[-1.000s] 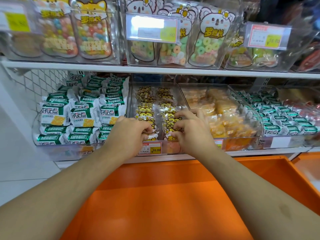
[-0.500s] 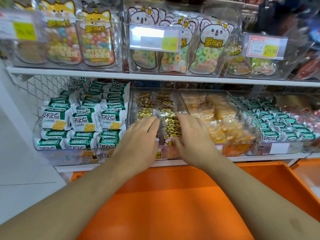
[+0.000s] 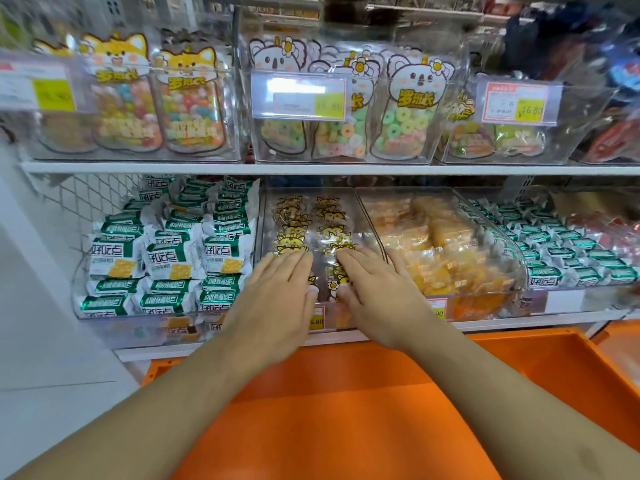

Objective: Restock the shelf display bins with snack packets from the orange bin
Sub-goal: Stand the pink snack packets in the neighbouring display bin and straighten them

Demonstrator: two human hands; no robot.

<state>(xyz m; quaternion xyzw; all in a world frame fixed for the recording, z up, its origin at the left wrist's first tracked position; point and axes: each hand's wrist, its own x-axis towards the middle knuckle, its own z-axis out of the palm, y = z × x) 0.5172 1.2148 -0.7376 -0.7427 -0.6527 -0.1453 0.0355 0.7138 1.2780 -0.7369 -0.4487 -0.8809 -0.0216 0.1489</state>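
A clear display bin [image 3: 363, 216] on the lower shelf holds two rows of small clear snack packets with yellow cartoon prints [image 3: 292, 223]. My left hand [image 3: 277, 299] lies flat with straight fingers on the front of the left row. My right hand [image 3: 377, 292] lies flat on the front of the right row, fingers straight. Neither hand holds a packet. The orange bin [image 3: 540, 368] sits below the shelf under my forearms, and I see no packets in the part that shows.
Green-and-white packets [image 3: 166, 258] fill the bin to the left. Orange packets [image 3: 436, 251] fill the bin to the right, with more green packets [image 3: 568, 251] beyond. The upper shelf [image 3: 311, 168] carries clear bins of candy bags with price tags. A white wall stands at the left.
One second ago both hands had curled fingers among the front packets. They have flattened out and now press on the rows. The view has tilted up slightly.
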